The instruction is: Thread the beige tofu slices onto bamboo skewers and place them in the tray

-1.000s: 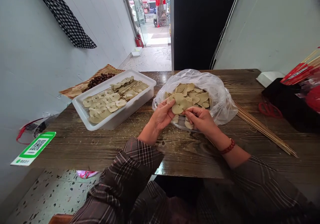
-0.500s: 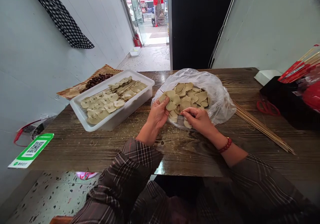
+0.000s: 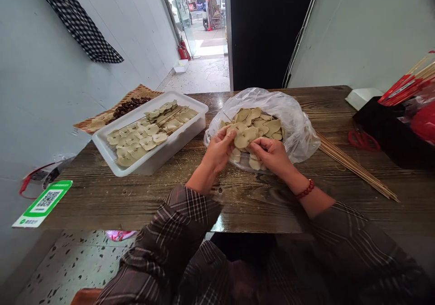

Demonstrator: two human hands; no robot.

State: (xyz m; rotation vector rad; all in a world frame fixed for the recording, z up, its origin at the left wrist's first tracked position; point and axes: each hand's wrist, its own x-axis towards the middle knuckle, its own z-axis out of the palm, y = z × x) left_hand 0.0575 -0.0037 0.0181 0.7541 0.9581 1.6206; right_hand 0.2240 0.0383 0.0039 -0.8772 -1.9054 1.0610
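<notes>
My left hand (image 3: 220, 150) is closed around a thin skewer threaded with round, flat, beige-green slices (image 3: 245, 137). The skewer's thin end pokes out at the upper left. At the right edge of the front slice, my right hand (image 3: 271, 154) pinches with thumb and fingers; they hide part of that edge. Under both hands, a clear plastic bag (image 3: 299, 123) lies open with a heap of loose slices (image 3: 272, 126) in it. To the left, a white tub (image 3: 176, 145) holds several skewers of the same slices (image 3: 141, 137), laid flat.
Bare bamboo skewers (image 3: 356, 165) lie right of the bag. Beyond them are red scissors (image 3: 363, 141) and a black box (image 3: 377, 128) with wrapped sticks. Dark red fruit-like pieces (image 3: 131, 108) lie on patterned paper behind the tub. A green-and-white QR card (image 3: 44, 204) is at the left.
My right hand has come up to the front slice, and the slices in my left hand have shifted right to meet it. The view has tilted slightly.
</notes>
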